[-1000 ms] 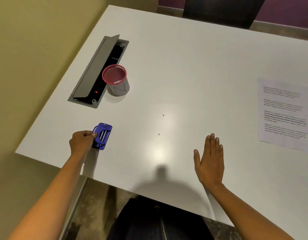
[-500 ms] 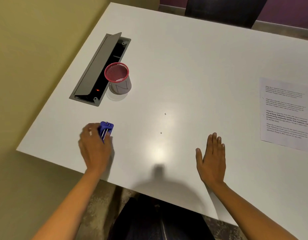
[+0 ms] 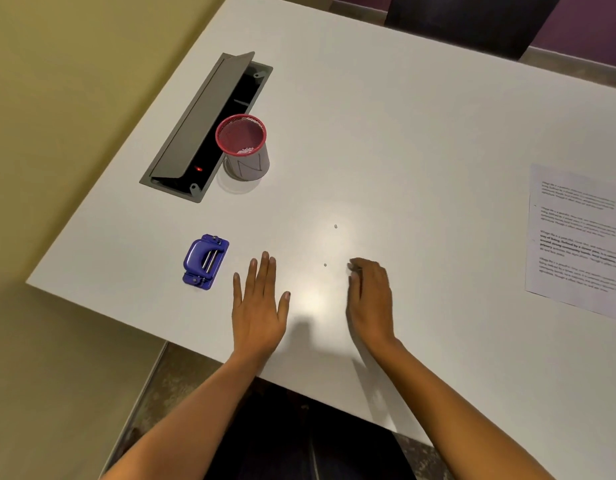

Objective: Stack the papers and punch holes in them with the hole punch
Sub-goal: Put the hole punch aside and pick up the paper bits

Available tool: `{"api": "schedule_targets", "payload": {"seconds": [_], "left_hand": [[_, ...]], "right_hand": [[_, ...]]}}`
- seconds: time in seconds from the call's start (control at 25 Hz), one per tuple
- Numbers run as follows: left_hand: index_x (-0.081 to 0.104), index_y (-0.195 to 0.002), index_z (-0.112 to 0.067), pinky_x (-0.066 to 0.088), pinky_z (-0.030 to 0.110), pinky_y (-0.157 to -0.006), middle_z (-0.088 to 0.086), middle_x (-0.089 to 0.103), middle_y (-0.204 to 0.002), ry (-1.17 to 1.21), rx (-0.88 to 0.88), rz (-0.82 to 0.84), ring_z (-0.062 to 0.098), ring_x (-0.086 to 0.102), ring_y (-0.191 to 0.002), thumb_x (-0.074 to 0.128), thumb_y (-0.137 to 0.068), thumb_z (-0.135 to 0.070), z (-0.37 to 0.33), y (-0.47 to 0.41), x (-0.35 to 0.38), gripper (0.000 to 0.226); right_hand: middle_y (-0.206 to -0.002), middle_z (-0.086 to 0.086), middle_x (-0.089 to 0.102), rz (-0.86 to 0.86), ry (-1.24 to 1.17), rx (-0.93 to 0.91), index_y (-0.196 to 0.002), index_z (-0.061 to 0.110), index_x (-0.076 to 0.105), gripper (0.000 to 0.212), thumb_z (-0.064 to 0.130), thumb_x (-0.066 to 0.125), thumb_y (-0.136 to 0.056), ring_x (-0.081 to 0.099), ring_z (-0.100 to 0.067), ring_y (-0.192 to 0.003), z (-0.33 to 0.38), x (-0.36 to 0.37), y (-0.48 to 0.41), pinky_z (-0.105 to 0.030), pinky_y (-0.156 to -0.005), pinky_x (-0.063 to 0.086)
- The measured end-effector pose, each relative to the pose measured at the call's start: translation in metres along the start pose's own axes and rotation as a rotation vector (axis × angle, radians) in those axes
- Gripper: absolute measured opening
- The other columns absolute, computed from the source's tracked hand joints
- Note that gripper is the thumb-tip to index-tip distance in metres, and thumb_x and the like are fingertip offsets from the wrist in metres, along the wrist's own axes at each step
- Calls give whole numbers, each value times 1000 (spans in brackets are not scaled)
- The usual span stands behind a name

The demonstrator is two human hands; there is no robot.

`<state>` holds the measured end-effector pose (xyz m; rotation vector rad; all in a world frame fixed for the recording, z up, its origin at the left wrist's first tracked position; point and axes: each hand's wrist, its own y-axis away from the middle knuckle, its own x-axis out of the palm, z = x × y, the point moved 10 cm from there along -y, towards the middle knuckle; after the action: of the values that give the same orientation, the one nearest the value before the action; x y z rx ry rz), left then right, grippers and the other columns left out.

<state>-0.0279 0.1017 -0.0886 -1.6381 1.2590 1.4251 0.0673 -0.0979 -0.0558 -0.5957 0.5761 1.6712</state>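
Your left hand (image 3: 259,306) lying flat, fingers spread wide, holding nothing, near front edge of table (image 3: 403,116). Your right hand (image 3: 370,299) resting beside it, fingers curling inward, nothing showing in grip. Open tabletop stretching between and beyond your hands. One blue hole punch (image 3: 205,262) sitting just left of left hand, untouched. Two paper dots (image 3: 325,265) lying ahead. Papers (image 3: 576,237) lying far right, count unclear. One red-rimmed cup (image 3: 244,147) standing beside open cable hatch (image 3: 199,123).
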Motion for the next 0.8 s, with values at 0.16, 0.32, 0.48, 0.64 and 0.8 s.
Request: {"api": "schedule_targets", "payload": {"seconds": [0.16, 0.32, 0.48, 0.64, 0.8], "left_hand": [[5, -154, -18, 4, 45, -122, -2, 2, -163, 15, -8, -8, 15, -2, -150, 29, -98, -39, 0, -1, -1, 64], [10, -153, -16, 7, 46, -122, -1, 8, -163, 16, -1, -23, 16, 3, -150, 28, -99, -39, -1, -1, -4, 62], [12, -153, -15, 9, 47, -122, 0, 10, -162, 18, 1, -35, 18, 6, -150, 31, -99, -39, -1, -2, -5, 62], [15, -153, -14, 11, 47, -121, 1, 12, -162, 14, 6, -40, 18, 7, -150, 35, -98, -39, -1, -2, -6, 64], [16, -153, -14, 12, 47, -121, 2, 14, -162, 15, 8, -42, 19, 9, -150, 36, -98, -39, -3, -2, -6, 64]], "right_hand": [[-99, -2, 64, 77, 81, -112, -102, 11, 63, 16, 7, 50, -93, 54, -15, -93, 32, 26, -21, -22, -78, 43], [-82, -6, 62, 176, 212, -188, -86, 7, 63, 21, -10, 52, -80, 55, -19, -76, 45, 38, -39, -38, -64, 50], [-77, -4, 60, 259, 358, -331, -79, 6, 59, 17, -9, 55, -74, 55, -20, -72, 53, 43, -41, -37, -56, 50], [-75, -4, 57, 263, 377, -377, -75, 7, 56, 19, -11, 54, -72, 52, -23, -69, 55, 47, -44, -37, -52, 48], [-75, -8, 56, 268, 371, -383, -76, 5, 57, 17, -11, 50, -75, 50, -25, -68, 55, 49, -46, -38, -52, 45]]}}
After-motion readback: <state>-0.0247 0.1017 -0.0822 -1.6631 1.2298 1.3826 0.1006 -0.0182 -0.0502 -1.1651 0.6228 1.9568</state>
